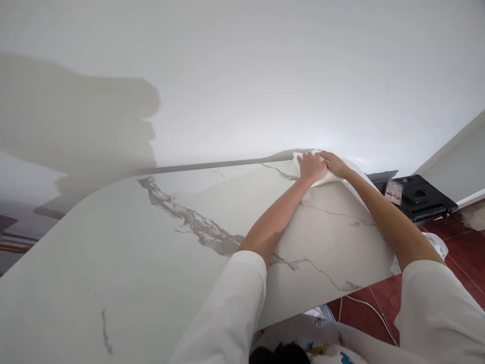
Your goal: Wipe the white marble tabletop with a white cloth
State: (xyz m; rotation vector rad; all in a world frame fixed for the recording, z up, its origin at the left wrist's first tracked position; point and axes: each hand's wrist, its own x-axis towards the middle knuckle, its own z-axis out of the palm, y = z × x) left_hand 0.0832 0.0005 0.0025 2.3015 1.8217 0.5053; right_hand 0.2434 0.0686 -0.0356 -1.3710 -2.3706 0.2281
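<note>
A folded white cloth (326, 178) lies on the marble-patterned tabletop (212, 202), close to the far edge by the wall. My left hand (312, 167) presses down on it, fingers curled over its far side. Right beside it, my right hand (334, 165) grips the cloth's right part, fingertips touching or nearly touching my left hand. Both arms are stretched out across the table. Part of the cloth is hidden beneath my palms.
A white wall (242, 91) rises behind the table. To the right, a black case (428, 197) stands low above the red tiled floor (462, 253). A white cable (373, 308) runs along the floor near the table's front edge.
</note>
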